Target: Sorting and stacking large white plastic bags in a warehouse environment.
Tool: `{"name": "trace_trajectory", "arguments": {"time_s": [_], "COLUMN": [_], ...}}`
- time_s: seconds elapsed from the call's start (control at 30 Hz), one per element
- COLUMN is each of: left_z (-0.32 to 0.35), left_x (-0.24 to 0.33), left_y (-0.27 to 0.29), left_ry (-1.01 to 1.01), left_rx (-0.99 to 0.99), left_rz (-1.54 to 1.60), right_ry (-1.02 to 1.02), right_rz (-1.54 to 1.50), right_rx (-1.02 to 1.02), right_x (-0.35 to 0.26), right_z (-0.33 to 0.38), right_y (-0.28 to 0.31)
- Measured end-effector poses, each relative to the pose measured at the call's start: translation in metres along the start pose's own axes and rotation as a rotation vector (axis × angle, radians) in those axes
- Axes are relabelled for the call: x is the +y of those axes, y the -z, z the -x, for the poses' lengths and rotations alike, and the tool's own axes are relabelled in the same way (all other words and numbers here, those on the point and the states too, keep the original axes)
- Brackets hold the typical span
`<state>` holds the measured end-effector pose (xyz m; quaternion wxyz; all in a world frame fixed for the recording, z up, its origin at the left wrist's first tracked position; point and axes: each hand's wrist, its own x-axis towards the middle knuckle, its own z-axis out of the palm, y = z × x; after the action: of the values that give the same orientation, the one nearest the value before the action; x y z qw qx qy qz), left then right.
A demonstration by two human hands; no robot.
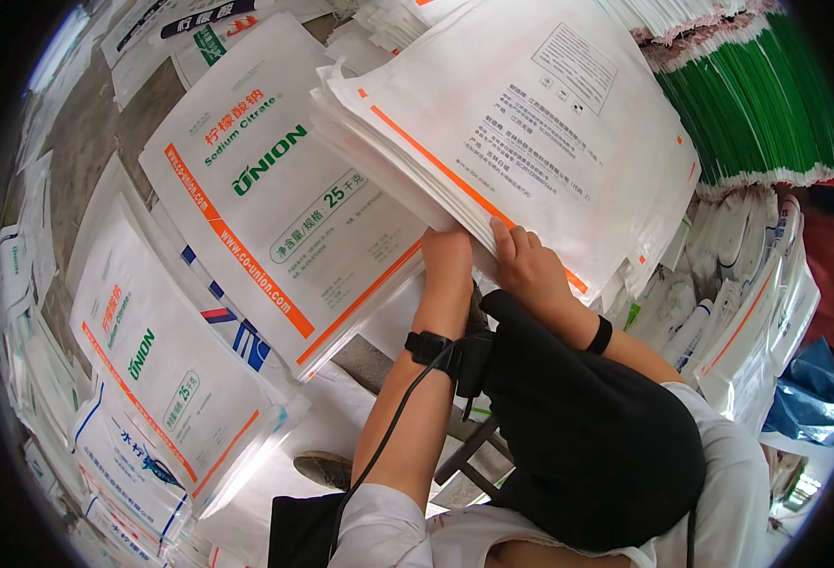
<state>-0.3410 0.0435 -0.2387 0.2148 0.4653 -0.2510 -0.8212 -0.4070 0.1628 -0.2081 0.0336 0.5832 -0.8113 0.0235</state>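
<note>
Facing a thick stack of flat white plastic-looking bags [478, 85], smooth and slightly creased on top, with layered edges fanned out on the left. Lying aslant across the right side of a lower stack of glossy white bags with orange bands [270, 156], just ahead of both hands. Farther left, near another leaning pile of white bags printed in orange and green [152, 293]; at upper right, near a ridged green bundle with frayed pale edges [767, 99].

Reaching forward with both forearms, close together. Setting the left hand [447, 251] at the upper stack's near edge, fingers hidden; cannot tell whether clenched or loose. Laying the right hand [535, 275] over the same edge, fingers bent and apart on the upper face, thumb obscured; cannot tell whether pinching. Wearing a black strapped device [431, 348] on the left wrist and a plain black band [601, 334] on the right.

Bearing, on the upper stack, an orange stripe, rows of small dark print and a boxed text panel; on the lower, bold green lettering, orange characters and a green rounded frame.
</note>
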Motion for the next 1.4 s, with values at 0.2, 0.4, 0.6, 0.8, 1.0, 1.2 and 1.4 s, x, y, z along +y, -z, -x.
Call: {"name": "trace_trajectory", "arguments": {"time_s": [0.2,0.4,0.6,0.8,1.0,1.2,1.4], "left_z": [0.014,0.007,0.016,0.015,0.016,0.013,0.019], "left_x": [0.003,0.006,-0.001,0.003,0.006,0.011,0.002], "left_y": [0.001,0.018,0.021,0.023,0.021,0.024,0.030], "left_ry": [-0.121,0.038,0.098,0.064,0.065,0.005,0.029], "left_rx": [-0.059,-0.126,-0.263,-0.236,-0.273,-0.209,-0.249], "left_rz": [-0.062,0.085,0.361,0.080,0.057,0.004,0.003], "right_ry": [-0.071,-0.058,-0.109,-0.119,-0.101,0.021,-0.053], "right_rz": [-0.034,-0.006,-0.110,-0.133,-0.279,-0.102,-0.151], "right_rx": [0.036,-0.139,-0.138,-0.184,-0.110,-0.156,-0.104], "right_x": [0.007,0.003,0.006,-0.002,0.017,-0.005,-0.008], "right_z": [-0.035,-0.026,-0.030,-0.035,-0.043,-0.018,-0.026], "right_y": [0.008,0.024,0.031,0.038,0.028,0.023,0.021]}}
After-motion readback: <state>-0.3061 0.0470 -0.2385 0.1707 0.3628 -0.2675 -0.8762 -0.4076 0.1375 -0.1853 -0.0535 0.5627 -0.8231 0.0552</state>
